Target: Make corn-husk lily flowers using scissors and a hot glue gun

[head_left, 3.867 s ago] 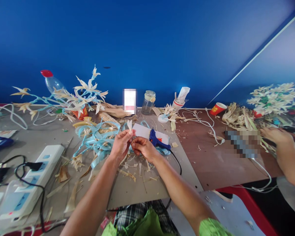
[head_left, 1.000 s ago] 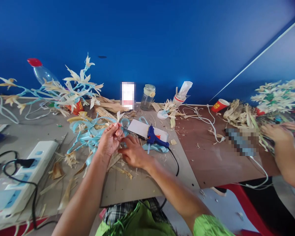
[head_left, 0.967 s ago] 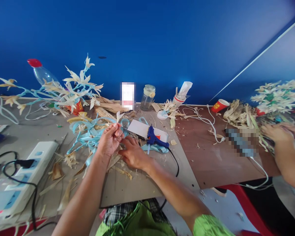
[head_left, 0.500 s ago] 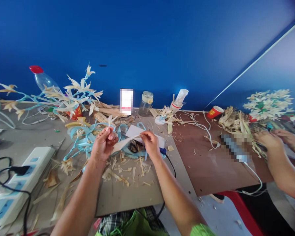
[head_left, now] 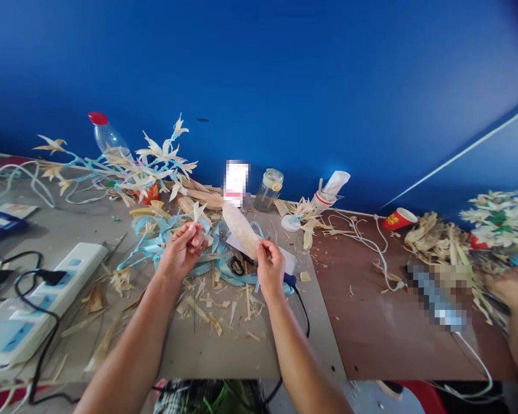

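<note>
1. The left hand hangs over the gray table, thumb and fingertips pinching a small pale flower, petals upward.
2. The right hand grips the lower end of a corn husk strip between thumb and fingers; the strip's free end slants up and to the left, toward the wall.
3. Flower and strip are apart, with an open gap between the two hands. Below that gap I see scissors and blue ribbon.
4. Just beyond the right hand sits a white card; the hand hides most of a blue tool, leaving its end and black cord showing.
5. Nearer the front edge, husk scraps lie scattered, then a strip of gray tabletop runs to the edge, both forearms crossing over it.
6. On the left, a white power strip lies slantwise, well apart from the left hand.
7. On the right, the gray table's edge meets a brown table. Over its far side is a co-worker's hand, too blurred for me to tell its grip.
</note>
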`<state>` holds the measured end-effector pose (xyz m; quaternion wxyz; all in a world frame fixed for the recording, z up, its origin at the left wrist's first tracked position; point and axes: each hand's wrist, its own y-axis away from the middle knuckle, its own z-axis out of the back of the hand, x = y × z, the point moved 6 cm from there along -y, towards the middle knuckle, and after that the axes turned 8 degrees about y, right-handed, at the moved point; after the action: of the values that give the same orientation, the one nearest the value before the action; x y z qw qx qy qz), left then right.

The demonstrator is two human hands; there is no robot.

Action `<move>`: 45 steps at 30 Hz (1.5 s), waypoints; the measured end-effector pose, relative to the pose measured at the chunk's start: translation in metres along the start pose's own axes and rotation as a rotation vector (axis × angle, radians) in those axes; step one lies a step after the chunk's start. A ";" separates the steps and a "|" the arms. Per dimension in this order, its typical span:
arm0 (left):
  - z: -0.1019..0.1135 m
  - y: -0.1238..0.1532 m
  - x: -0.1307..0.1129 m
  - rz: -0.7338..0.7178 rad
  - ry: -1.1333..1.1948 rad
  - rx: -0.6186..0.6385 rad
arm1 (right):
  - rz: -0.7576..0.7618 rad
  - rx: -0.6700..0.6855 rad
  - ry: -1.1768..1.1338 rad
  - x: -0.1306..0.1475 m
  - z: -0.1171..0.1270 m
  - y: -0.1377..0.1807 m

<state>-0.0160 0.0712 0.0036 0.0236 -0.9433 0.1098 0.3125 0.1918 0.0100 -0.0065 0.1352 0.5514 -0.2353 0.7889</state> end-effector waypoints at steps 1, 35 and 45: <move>0.002 0.000 -0.002 -0.007 -0.003 -0.008 | 0.058 -0.011 0.059 0.004 0.001 0.002; -0.017 0.011 0.017 0.088 -0.060 0.168 | 0.412 0.405 0.944 0.011 -0.041 0.033; -0.013 0.008 0.019 0.089 -0.038 0.141 | 0.556 0.668 0.770 0.026 -0.052 0.041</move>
<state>0.0046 0.0579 0.0027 0.0782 -0.9273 0.1729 0.3225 0.1210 0.0005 -0.0056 -0.1826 0.1549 -0.0435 0.9699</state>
